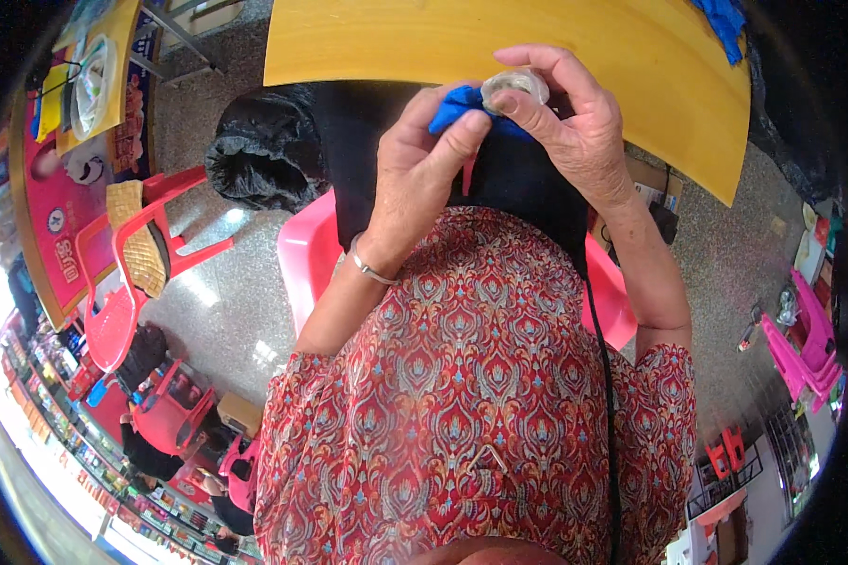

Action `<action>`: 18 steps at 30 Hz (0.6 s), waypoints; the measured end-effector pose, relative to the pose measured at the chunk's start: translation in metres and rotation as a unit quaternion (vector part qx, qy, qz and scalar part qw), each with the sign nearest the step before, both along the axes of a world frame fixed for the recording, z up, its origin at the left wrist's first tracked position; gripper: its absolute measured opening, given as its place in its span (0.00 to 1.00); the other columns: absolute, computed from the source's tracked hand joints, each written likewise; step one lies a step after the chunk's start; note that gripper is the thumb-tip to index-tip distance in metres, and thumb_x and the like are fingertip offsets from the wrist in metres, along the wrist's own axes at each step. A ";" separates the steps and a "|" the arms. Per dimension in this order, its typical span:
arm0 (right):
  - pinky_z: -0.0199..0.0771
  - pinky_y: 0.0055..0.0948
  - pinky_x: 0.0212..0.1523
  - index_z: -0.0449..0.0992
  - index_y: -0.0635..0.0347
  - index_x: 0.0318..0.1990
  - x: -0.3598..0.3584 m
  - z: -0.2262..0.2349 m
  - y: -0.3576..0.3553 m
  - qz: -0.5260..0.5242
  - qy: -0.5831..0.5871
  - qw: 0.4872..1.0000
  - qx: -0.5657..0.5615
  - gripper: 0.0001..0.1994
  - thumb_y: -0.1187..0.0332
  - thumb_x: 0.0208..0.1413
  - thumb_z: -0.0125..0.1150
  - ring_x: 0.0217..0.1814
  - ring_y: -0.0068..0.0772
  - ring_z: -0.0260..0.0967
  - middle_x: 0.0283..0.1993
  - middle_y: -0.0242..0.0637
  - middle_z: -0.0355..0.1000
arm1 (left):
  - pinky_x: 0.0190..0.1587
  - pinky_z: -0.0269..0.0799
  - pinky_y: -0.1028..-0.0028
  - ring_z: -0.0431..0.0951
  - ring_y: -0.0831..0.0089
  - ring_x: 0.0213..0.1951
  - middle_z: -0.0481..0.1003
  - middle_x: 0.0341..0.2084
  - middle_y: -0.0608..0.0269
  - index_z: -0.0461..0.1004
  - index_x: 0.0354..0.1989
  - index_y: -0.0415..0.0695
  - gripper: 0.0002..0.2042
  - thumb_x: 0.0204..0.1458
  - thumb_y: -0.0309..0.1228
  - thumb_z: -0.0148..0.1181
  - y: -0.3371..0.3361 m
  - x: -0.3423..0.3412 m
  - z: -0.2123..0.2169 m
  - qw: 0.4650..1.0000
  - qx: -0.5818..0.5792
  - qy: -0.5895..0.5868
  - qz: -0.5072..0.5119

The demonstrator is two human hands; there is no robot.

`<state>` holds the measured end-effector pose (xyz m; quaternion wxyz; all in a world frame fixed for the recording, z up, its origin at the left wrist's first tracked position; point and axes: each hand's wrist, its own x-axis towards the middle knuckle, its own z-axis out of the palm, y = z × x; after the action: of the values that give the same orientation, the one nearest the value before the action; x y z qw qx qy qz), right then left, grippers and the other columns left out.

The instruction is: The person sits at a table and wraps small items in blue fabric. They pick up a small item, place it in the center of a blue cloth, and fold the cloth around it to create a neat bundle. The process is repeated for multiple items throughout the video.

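Both my hands are raised close together over my lap, at the near edge of the yellow table (386,42). A crumpled piece of blue cloth (454,113) is pinched between the thumb and fingers of my left hand (422,155). In my right hand (579,127), thumb and fingers close round a small round, whitish, see-through object (518,87); its exact kind is unclear. The blue cloth touches this object's left side, and part of the cloth runs beneath my right thumb.
Another blue cloth (723,24) lies at the table's far right corner. To the left stands a red plastic chair (113,325) with a woven pad. A black puffy bundle (264,151) is beside my left leg. Pink stools (806,348) stand at right.
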<state>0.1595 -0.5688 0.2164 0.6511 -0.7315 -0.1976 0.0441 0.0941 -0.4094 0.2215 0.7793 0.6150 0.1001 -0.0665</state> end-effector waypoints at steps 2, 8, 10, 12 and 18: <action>0.72 0.22 0.36 0.74 0.58 0.44 0.004 0.004 0.000 0.023 -0.069 0.997 -0.017 0.19 0.60 0.46 0.69 0.35 0.25 0.71 0.33 0.33 0.73 | 0.41 0.68 0.81 0.72 0.80 0.39 0.73 0.42 0.62 0.70 0.51 0.39 0.16 0.56 0.32 0.57 -0.004 0.003 -0.004 0.994 -0.097 -0.040 0.037; 0.72 0.25 0.36 0.76 0.56 0.40 0.003 0.012 0.000 0.054 -0.226 0.968 -0.091 0.17 0.67 0.40 0.72 0.37 0.32 0.70 0.37 0.35 0.70 | 0.47 0.68 0.78 0.73 0.77 0.44 0.73 0.44 0.60 0.71 0.49 0.38 0.14 0.54 0.26 0.58 -0.007 0.004 0.005 0.979 -0.172 -0.040 0.102; 0.72 0.24 0.35 0.77 0.56 0.38 0.004 0.010 -0.001 0.057 -0.211 0.972 -0.081 0.15 0.69 0.40 0.72 0.36 0.31 0.70 0.37 0.35 0.70 | 0.45 0.69 0.78 0.74 0.77 0.42 0.75 0.40 0.61 0.73 0.45 0.38 0.11 0.53 0.22 0.57 -0.002 0.005 0.001 0.985 -0.129 -0.054 0.099; 0.72 0.24 0.35 0.77 0.57 0.36 0.004 0.011 0.000 0.066 -0.204 0.974 -0.079 0.14 0.71 0.40 0.71 0.35 0.30 0.70 0.37 0.35 0.69 | 0.43 0.70 0.78 0.74 0.77 0.41 0.76 0.38 0.61 0.74 0.43 0.38 0.09 0.53 0.21 0.56 -0.002 0.005 0.001 0.985 -0.110 -0.077 0.106; 0.72 0.24 0.33 0.76 0.58 0.35 0.000 0.022 0.003 0.099 -0.222 0.965 -0.096 0.12 0.72 0.40 0.70 0.34 0.30 0.69 0.37 0.35 0.67 | 0.45 0.71 0.74 0.76 0.69 0.42 0.76 0.40 0.55 0.74 0.37 0.38 0.05 0.55 0.21 0.53 -0.004 0.006 0.010 0.955 -0.239 -0.076 0.160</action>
<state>0.1595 -0.5662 0.2383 0.5101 -0.7586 -0.4036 -0.0366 0.1003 -0.4130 0.2311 0.9095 0.3896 0.1186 0.0838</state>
